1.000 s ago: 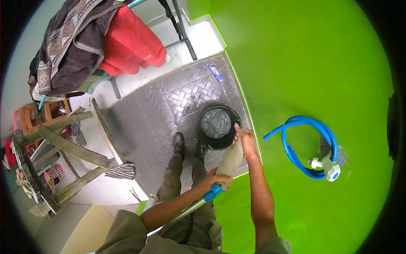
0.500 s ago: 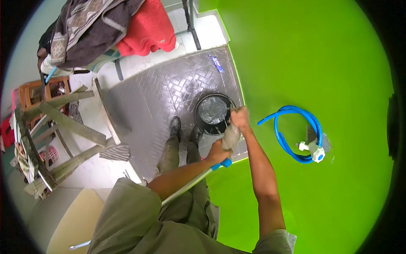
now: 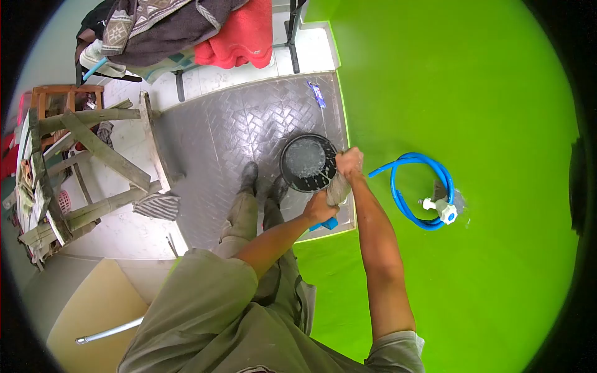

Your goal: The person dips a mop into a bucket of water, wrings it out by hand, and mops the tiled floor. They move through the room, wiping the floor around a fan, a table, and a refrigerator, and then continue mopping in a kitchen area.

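Over the bucket's near right side, my left hand [image 3: 319, 207] and my right hand [image 3: 350, 163] both grip the wet, greyish cloth head of a mop [image 3: 337, 189]. The cloth is bunched and looks twisted between my two fists. Just below my left hand shows the mop's blue connector [image 3: 324, 224]. Most of the handle is hidden behind my left arm and clothes; a pale pole end [image 3: 109, 332] sticks out at lower left. The black bucket [image 3: 324, 178] stands on the floor beside my boots, with murky grey water [image 3: 306, 155] inside and whitish drips on its wall.
A green wall [image 3: 497, 112] rises at right, with a blue hose [image 3: 398, 196] coiled on a white tap [image 3: 446, 211]. Grey patterned flooring [image 3: 217, 137] lies underfoot. Wooden frames [image 3: 106, 180] stand at left, and a rack with towels [image 3: 233, 37] at the top. A small purple packet [image 3: 318, 94] lies near the wall.
Both hands keep hold of the mop cloth, which now looks shorter and more bunched between them. The handle's visible stretch has gone behind my left arm. The view has shifted slightly.
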`<state>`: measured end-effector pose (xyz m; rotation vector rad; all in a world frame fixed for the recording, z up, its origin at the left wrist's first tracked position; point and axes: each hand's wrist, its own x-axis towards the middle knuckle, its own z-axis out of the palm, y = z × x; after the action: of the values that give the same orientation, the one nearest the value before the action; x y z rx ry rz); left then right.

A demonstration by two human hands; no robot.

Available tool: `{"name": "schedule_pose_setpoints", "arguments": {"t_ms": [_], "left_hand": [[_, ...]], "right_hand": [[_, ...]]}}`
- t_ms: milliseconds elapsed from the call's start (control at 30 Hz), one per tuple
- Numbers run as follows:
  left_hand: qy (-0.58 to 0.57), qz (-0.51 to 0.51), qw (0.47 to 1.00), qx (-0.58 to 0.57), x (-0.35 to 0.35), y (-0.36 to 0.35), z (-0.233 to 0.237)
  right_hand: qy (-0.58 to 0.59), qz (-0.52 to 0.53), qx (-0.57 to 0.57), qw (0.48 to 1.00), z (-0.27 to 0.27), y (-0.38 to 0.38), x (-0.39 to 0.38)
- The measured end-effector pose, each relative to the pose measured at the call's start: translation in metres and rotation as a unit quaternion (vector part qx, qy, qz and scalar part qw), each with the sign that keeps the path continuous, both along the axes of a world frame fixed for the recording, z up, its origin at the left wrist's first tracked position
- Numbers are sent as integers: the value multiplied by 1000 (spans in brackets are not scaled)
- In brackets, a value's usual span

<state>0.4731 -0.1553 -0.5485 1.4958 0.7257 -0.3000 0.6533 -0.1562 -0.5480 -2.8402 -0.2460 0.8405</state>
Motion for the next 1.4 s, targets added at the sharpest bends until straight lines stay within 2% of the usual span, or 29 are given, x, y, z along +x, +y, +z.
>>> {"name": "schedule_pose_setpoints", "arguments": {"t_ms": [67,233,433,567,667,767,800,833,933,967,1000,1067,1133,1200,1267,1333,1367,1400], "left_hand": [[-20,13,1000,-1,0,-2,0],[12,-10,1000,4,5,-8,6],[-11,-39,998,43,6,-3,27],[-5,-58,994,88,6,2,43],[-5,-84,993,84,7,2,49],[-5,-60,992,113,9,-1,61],[-17,-95,991,94,10,-1,54],[-23,-90,991,93,13,0,59],[-54,-69,991,101,12,-2,61],[-63,-75,990,98,12,2,68],[-71,-79,990,96,11,9,79],[-70,-112,986,104,12,25,85],[-50,-172,967,181,12,42,96],[-20,-227,949,220,11,59,106],[9,-261,934,242,6,70,112],[33,-278,922,266,-7,74,107],[66,-293,923,241,-16,80,98],[99,-307,921,217,-25,85,89]], "right_hand": [[-4,-6,2,1000,6,1,0],[-49,7,14,999,17,-1,0],[-10,-10,7,1000,44,-1,2],[-33,-28,25,999,65,-2,0],[-45,-33,40,998,67,-7,1],[-66,-39,63,995,73,-15,5],[-71,-41,70,994,77,-18,6],[-77,-42,80,993,75,-21,10],[-127,-39,171,976,56,-45,21],[-9,-108,281,954,46,-57,29],[114,-169,381,902,36,-70,38],[98,-249,449,853,19,-90,47],[-40,-129,349,927,30,-106,38],[-78,-64,121,988,8,-105,34],[-147,-1,114,982,25,-80,6],[-85,79,228,967,59,-34,-24],[-23,104,301,948,87,-3,-49],[23,162,372,914,78,23,-65]]}}
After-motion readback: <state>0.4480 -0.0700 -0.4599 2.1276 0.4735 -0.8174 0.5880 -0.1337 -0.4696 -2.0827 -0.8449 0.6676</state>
